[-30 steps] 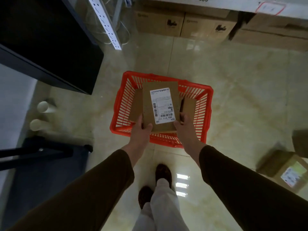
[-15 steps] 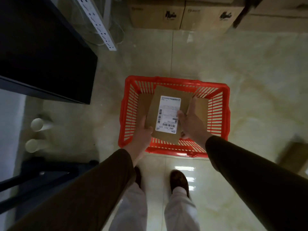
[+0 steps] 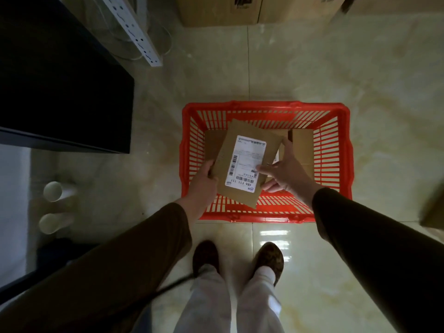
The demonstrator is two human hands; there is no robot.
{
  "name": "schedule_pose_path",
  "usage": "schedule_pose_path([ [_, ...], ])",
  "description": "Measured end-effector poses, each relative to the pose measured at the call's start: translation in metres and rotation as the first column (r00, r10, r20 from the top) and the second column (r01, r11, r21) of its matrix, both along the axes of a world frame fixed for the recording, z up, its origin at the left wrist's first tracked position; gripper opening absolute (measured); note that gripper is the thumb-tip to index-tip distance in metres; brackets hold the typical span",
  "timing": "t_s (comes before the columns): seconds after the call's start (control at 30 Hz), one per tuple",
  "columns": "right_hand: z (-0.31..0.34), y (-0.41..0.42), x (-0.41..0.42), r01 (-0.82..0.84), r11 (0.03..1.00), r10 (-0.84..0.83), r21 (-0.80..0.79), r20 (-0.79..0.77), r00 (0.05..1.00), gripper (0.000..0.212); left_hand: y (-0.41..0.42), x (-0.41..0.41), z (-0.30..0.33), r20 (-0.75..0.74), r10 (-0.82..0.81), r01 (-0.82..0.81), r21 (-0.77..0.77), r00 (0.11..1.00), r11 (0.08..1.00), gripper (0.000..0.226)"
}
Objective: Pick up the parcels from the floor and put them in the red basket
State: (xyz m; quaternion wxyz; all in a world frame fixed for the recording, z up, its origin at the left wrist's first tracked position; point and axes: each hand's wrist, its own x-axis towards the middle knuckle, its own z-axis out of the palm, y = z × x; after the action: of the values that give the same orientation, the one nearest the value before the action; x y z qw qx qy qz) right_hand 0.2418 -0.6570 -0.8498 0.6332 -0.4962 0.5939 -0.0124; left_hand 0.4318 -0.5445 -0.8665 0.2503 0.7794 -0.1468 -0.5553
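The red basket stands on the floor in front of my feet. A flat brown parcel with a white label hangs tilted over the basket. My left hand grips its left edge. My right hand is at its right edge, thumb lying on the label and fingers spread beside it. Other brown parcels lie inside the basket, partly hidden under the held one.
A black cabinet fills the left side, with a white power strip behind it. Two white cups lie on the floor at left. Cardboard cartons line the back. Another brown parcel shows at the right edge.
I have stepped closer to the basket and lowered the labelled parcel into it, turning it. My right hand has loosened from a grip to a spread touch on the parcel's right side.
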Motion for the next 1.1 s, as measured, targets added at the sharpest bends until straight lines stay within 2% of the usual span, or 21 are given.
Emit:
schedule_pose_path([
  [0.07, -0.002, -0.003, -0.002, 0.011, 0.999, -0.012, -0.033, -0.017, 1.000, 0.077, -0.001, 0.001, -0.001, 0.034, -0.019, 0.019, 0.003, 0.999, 1.000, 0.049],
  [0.13, -0.005, -0.004, -0.003, 0.039, 0.998, -0.041, -0.044, -0.035, 0.999, 0.061, -0.003, 0.003, -0.003, 0.051, 0.012, -0.011, -0.013, 0.999, 1.000, 0.049],
  [0.23, -0.006, -0.006, -0.004, 0.091, 0.995, -0.093, -0.040, -0.051, 0.994, 0.052, -0.013, 0.006, -0.002, 0.049, 0.105, -0.103, -0.042, 0.993, 0.994, 0.051],
  [0.33, -0.009, -0.005, -0.008, 0.110, 0.993, -0.114, -0.037, -0.129, 0.985, 0.043, -0.022, 0.006, -0.002, 0.078, 0.174, -0.170, -0.061, 0.982, 0.984, 0.063],
  [0.4, -0.012, -0.002, -0.008, 0.056, 0.994, -0.074, -0.094, -0.212, 0.975, 0.036, -0.029, 0.009, -0.003, 0.103, 0.215, -0.211, -0.053, 0.971, 0.976, 0.065],
  [0.47, -0.013, 0.001, -0.009, -0.039, 0.988, -0.006, -0.151, -0.285, 0.959, 0.039, -0.035, 0.013, -0.005, 0.084, 0.243, -0.241, -0.038, 0.966, 0.970, 0.059],
  [0.53, -0.010, 0.004, -0.009, -0.066, 0.989, 0.024, -0.135, -0.292, 0.956, 0.036, -0.039, 0.017, -0.008, 0.051, 0.203, -0.200, -0.050, 0.978, 0.978, 0.048],
  [0.6, -0.012, 0.004, -0.011, -0.007, 0.996, -0.012, -0.089, -0.205, 0.979, 0.029, -0.040, 0.019, -0.009, 0.032, 0.110, -0.108, -0.069, 0.993, 0.992, 0.047],
  [0.63, -0.013, 0.004, -0.011, 0.012, 0.996, -0.025, -0.085, -0.152, 0.988, 0.045, -0.041, 0.020, -0.010, 0.027, 0.071, -0.069, -0.074, 0.997, 0.995, 0.050],
  [0.73, -0.011, 0.005, -0.008, -0.018, 0.994, 0.008, -0.109, -0.090, 0.996, 0.115, -0.045, 0.024, -0.011, 0.015, -0.016, 0.017, -0.086, 1.000, 0.996, 0.067],
  [0.8, -0.013, 0.007, -0.005, -0.033, 0.996, 0.028, -0.087, -0.051, 0.998, 0.131, -0.047, 0.028, -0.011, 0.014, -0.080, 0.081, -0.088, 0.997, 0.993, 0.076],
  [0.87, -0.014, 0.010, -0.003, -0.027, 0.998, 0.025, -0.063, -0.031, 0.999, 0.122, -0.050, 0.031, -0.010, 0.007, -0.147, 0.147, -0.084, 0.989, 0.986, 0.081],
  [0.93, -0.017, 0.014, -0.001, -0.001, 0.999, -0.001, -0.037, -0.052, 0.999, 0.094, -0.053, 0.033, -0.010, 0.040, -0.189, 0.192, -0.087, 0.981, 0.978, 0.079],
  [1.0, -0.022, 0.018, 0.000, 0.066, 0.998, -0.066, -0.005, -0.062, 0.996, 0.064, -0.057, 0.037, -0.013, 0.116, -0.211, 0.222, -0.093, 0.971, 0.971, 0.069],
  [1.1, -0.025, 0.019, 0.006, 0.201, 0.974, -0.201, 0.101, -0.018, 0.980, 0.047, -0.061, 0.043, -0.018, 0.219, -0.223, 0.246, -0.088, 0.950, 0.965, 0.056],
])
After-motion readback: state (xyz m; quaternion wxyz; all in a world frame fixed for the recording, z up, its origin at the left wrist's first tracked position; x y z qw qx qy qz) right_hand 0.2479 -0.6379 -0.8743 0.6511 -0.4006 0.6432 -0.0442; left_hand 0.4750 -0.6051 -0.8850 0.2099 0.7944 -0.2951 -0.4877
